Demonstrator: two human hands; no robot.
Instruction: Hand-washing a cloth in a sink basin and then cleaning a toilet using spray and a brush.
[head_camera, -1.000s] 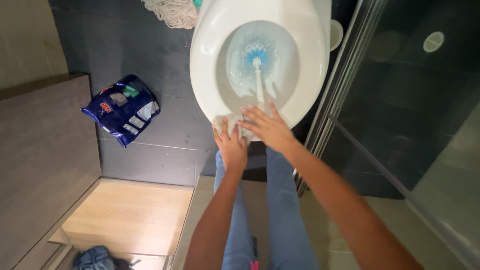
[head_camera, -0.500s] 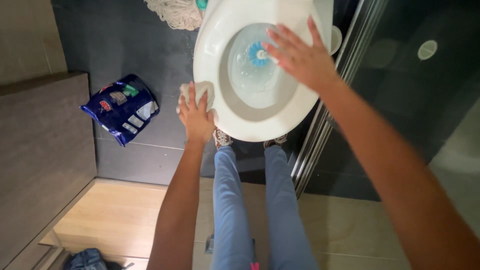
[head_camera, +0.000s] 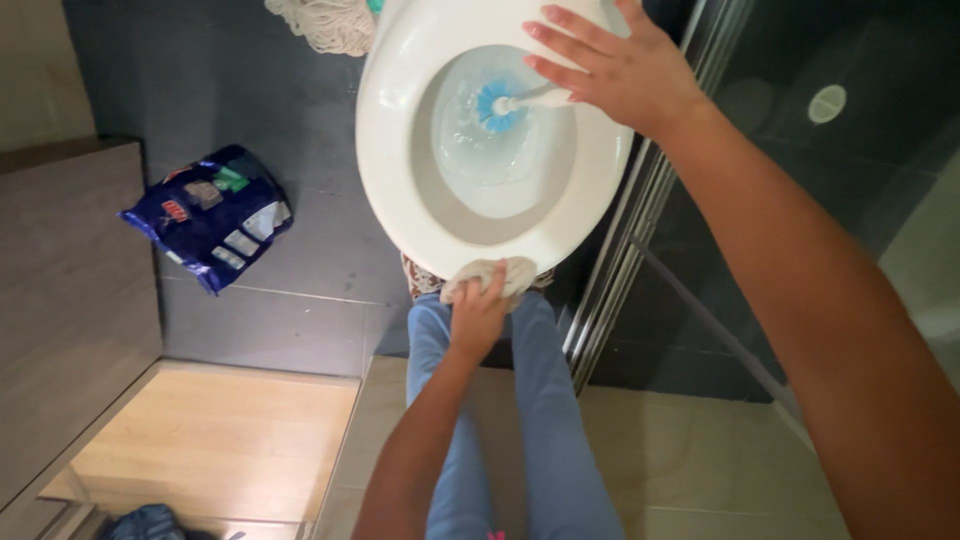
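A white toilet bowl (head_camera: 395, 150) fills the upper middle of the head view. My left hand (head_camera: 478, 316) is shut on a pale cloth (head_camera: 492, 274) pressed against the bowl's front rim. My right hand (head_camera: 622, 70) lies flat on the right side of the rim, fingers spread. A toilet brush (head_camera: 498, 104) with a blue and white head rests in the water inside the bowl, its white handle running toward my right hand; the hand hides the handle's end, so a grip on it is unclear.
A dark blue plastic bag (head_camera: 206, 215) lies on the dark floor tiles to the left. A cream mop head (head_camera: 318, 24) lies at the top. A glass shower door frame (head_camera: 622, 240) runs along the right. My legs in blue trousers (head_camera: 520, 440) stand below the bowl.
My left hand slid the cloth from the bowl's left side down to its front rim. My right hand moved from above the bowl onto the right rim.
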